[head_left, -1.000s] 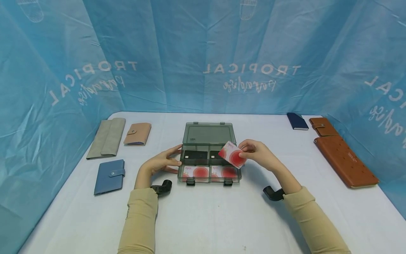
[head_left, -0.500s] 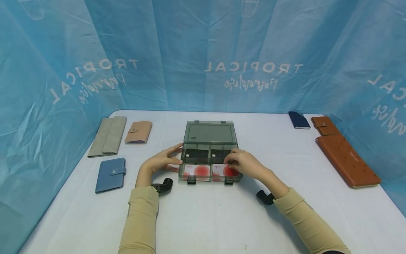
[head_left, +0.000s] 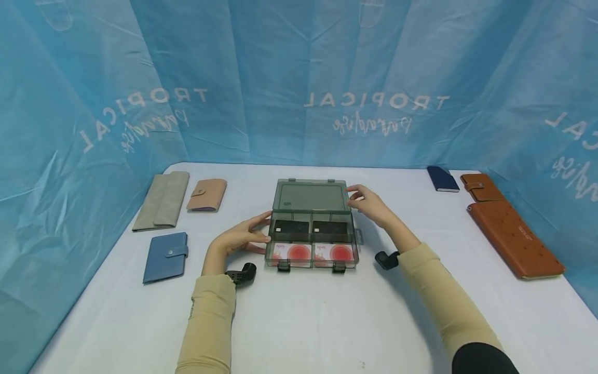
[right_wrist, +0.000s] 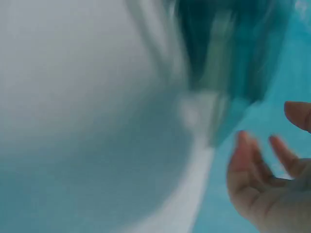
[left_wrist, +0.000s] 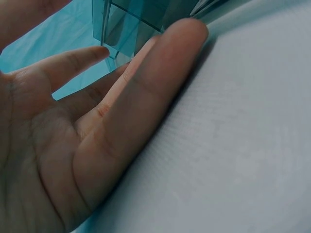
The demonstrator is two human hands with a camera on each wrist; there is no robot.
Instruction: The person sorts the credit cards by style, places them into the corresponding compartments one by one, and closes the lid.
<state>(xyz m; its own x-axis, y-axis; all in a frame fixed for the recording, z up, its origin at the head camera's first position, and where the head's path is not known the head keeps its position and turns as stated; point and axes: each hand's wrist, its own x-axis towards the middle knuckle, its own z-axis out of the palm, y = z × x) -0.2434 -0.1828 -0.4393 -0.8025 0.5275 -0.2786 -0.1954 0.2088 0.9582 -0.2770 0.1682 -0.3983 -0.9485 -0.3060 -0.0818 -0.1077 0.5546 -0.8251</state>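
Observation:
A translucent green divided box (head_left: 269,254) stands on the white table with its lid (head_left: 310,197) laid back. Two black cards (head_left: 329,231) lie in its back compartments, and two white cards with red circles (head_left: 340,253) in the front ones. Along the box's left side my left hand (head_left: 237,238) rests with outstretched fingers. My right hand (head_left: 372,205) is at the right edge of the lid, fingers loosely bent and nothing in them. In the right wrist view the right fingers (right_wrist: 240,165) stand apart from the blurred box.
At the left lie a grey wallet (head_left: 163,200), a tan card holder (head_left: 207,195) and a blue one (head_left: 165,257). On the right are a navy booklet (head_left: 442,179), a small brown wallet (head_left: 482,187) and a long brown wallet (head_left: 514,239). A blue curtain (head_left: 280,78) hangs behind.
My right hand lowered a white-and-red card into the front right compartment, let it go, then moved back to the lid's right edge. The left hand stayed at the box's left side.

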